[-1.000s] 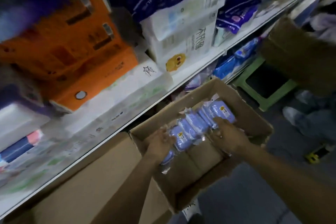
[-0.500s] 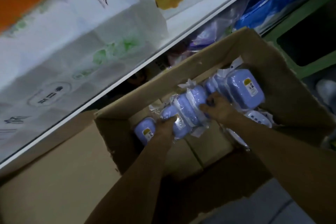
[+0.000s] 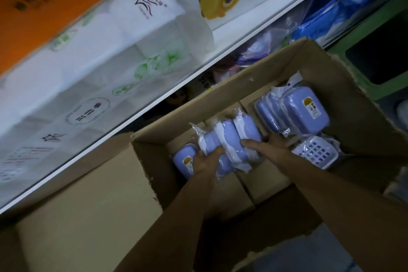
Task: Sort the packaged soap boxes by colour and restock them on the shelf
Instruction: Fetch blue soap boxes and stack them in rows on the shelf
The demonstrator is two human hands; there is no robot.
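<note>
Cardboard carton (image 3: pixel 344 86), both hands gripping glossy plastic-wrapped lilac soap boxes (image 3: pixel 229 139)

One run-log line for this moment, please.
left hand: grips blue soap boxes | right hand: grips same | location: inside cardboard box

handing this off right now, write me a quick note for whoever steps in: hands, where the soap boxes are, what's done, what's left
Left hand: grip on the left end of a row of wrapped blue soap boxes, inside the cardboard carton.
Right hand: grip on the row's right end.
Also in the carton: one blue soap box by the left wall, a blue stack at the far right, and a white slotted insert under the right wrist.
Done: blue boxes gathered between both hands.
Left: lift them out and stock them on the white shelf; none of these are seen there yet.
</note>
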